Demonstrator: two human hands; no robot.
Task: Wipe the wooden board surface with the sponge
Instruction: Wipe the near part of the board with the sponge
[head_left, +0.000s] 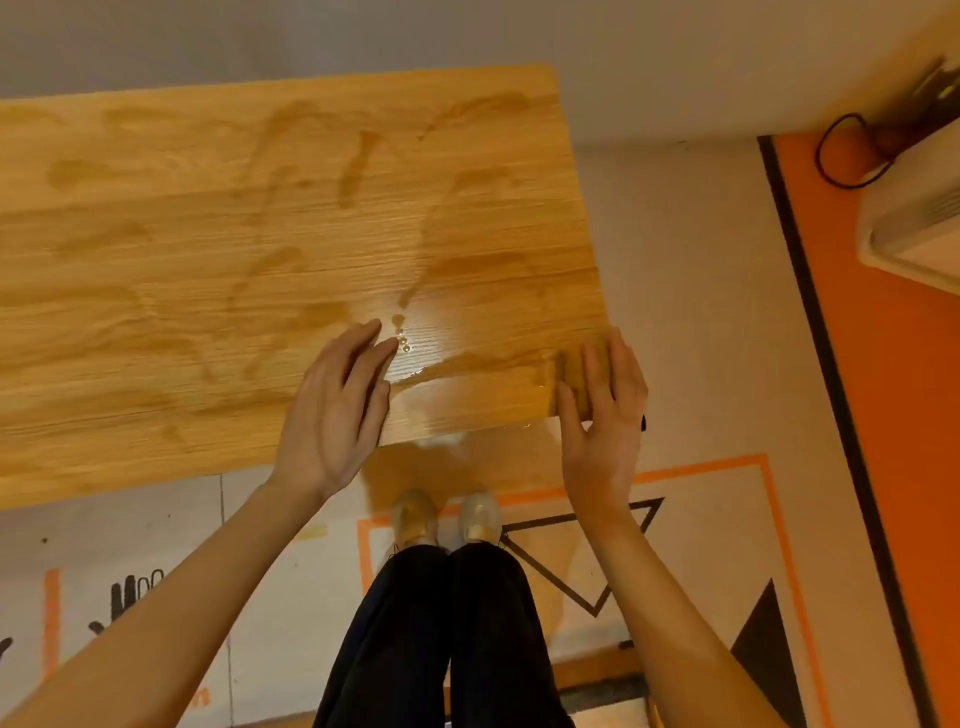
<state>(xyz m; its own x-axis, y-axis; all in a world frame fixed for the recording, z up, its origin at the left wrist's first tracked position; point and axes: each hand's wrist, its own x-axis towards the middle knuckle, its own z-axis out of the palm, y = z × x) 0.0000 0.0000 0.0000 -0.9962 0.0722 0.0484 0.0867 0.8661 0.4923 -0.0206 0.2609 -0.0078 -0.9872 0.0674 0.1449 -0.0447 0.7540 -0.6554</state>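
Your right hand (600, 410) is covering most of the sponge (574, 382) at the near right corner of the wooden board (260, 249), so you are seeing only a blurred yellowish sliver of it beside the fingers. The board is running off the left edge of the view. Both your forearms are leaving the frame at the bottom (elbows unseen). The white appliance (914, 228) is being cropped at the right edge, and the dark cable (836, 156) above it is too blurred to identify further.
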